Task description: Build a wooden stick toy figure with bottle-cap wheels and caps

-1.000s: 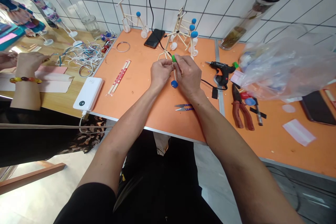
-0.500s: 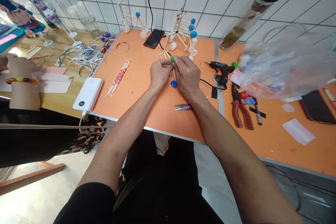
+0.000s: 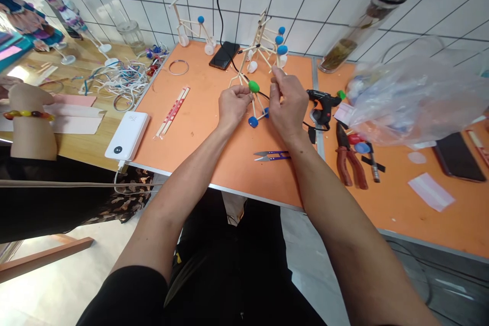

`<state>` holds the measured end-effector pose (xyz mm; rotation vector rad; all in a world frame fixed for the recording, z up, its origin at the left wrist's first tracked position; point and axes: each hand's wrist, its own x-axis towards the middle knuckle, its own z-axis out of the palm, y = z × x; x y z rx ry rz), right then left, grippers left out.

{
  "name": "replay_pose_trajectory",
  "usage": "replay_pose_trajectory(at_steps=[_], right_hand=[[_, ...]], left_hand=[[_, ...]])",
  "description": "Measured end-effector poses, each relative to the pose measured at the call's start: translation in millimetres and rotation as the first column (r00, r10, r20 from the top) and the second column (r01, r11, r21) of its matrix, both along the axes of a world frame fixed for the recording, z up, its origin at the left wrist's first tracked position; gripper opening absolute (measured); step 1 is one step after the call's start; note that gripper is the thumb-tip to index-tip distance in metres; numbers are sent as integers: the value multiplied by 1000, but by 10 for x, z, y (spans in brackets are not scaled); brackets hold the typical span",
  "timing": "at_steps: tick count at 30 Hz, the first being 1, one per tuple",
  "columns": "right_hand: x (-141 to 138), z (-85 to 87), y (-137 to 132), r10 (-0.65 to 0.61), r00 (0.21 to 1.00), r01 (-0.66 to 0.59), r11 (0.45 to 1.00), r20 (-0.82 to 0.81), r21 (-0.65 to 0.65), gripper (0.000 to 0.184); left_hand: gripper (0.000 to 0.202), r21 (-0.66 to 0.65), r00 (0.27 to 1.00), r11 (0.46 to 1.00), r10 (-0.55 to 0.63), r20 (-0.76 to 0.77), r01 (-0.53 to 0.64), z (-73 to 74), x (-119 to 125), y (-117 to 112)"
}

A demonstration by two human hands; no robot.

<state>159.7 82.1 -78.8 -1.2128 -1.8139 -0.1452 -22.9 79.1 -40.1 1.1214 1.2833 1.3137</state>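
Note:
My left hand [image 3: 234, 105] is closed in a pinch on a small stick model [image 3: 255, 107] that carries a green cap [image 3: 253, 86] on top and blue caps [image 3: 252, 121] at the bottom. It stands on the orange table [image 3: 214, 137]. My right hand [image 3: 287, 98] hovers just right of the model, its fingers curled and its thumb and forefinger pinched together near the top; what they hold, if anything, is too small to see.
Behind stand more stick models with blue caps [image 3: 273, 48], a black phone [image 3: 224, 55] and a cable. Snips [image 3: 271, 155] lie near my right wrist. A glue gun [image 3: 324, 104], pliers [image 3: 349, 160] and a plastic bag [image 3: 416, 97] are to the right. A power bank [image 3: 128, 135] and chopsticks [image 3: 173, 111] lie left. Another person's hand [image 3: 25, 99] works at far left.
My right hand has let go of the model and lifted up and to the right, uncovering the green cap and a second blue cap. The left hand keeps its hold.

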Motion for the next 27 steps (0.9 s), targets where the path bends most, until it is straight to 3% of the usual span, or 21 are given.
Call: replay_pose_trajectory(at_steps=[8, 27], right_hand=[[-136, 31, -99, 29, 993, -24, 999, 116, -38, 55], [-248, 40, -117, -6, 986, 19, 997, 168, -72, 51]], left_hand=[[31, -6, 1000, 1000, -4, 10, 4, 25, -2, -31], [29, -30, 1000, 1000, -3, 7, 3, 82, 0, -73]])
